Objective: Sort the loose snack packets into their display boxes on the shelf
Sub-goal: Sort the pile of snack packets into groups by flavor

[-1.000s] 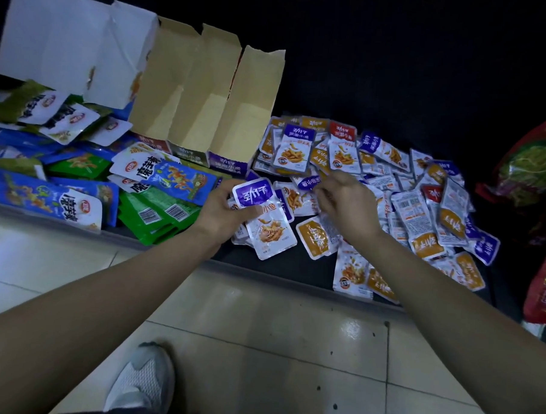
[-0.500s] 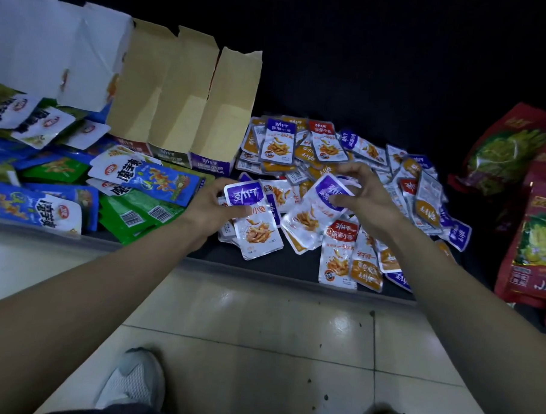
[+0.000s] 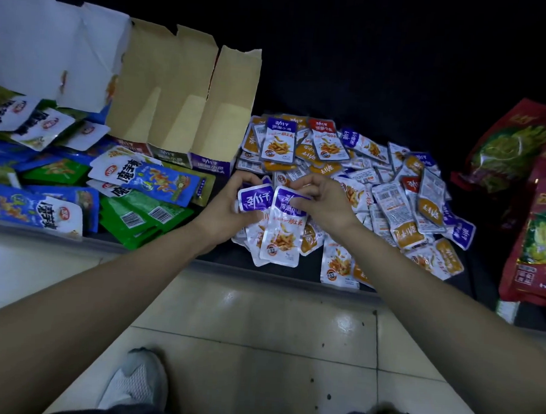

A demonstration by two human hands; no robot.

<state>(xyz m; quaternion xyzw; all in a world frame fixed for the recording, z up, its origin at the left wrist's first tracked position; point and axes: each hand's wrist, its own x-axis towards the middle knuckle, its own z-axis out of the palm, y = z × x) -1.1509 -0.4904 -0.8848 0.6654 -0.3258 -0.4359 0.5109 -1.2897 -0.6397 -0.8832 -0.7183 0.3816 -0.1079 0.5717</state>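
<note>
A heap of small loose snack packets [image 3: 391, 199], purple, red and orange topped, covers the dark shelf [image 3: 219, 261]. My left hand [image 3: 224, 211] grips a small stack of purple-topped packets [image 3: 255, 199] by their upper ends. My right hand [image 3: 325, 203] pinches the top of another purple packet [image 3: 283, 232] and lays it against that stack. Behind and to the left stand three open brown cardboard display boxes [image 3: 182, 109], the nearest with a purple front [image 3: 209, 166].
Larger blue, green and white snack bags [image 3: 154, 183] are piled on the left under a torn white box flap [image 3: 47, 46]. Big red bags [image 3: 533, 237] stand at the right. The tiled floor and my shoes [image 3: 135, 382] are below the shelf edge.
My right hand picked a purple packet out of the heap and brought it left to the stack in my left hand. The left hand stayed roughly in place.
</note>
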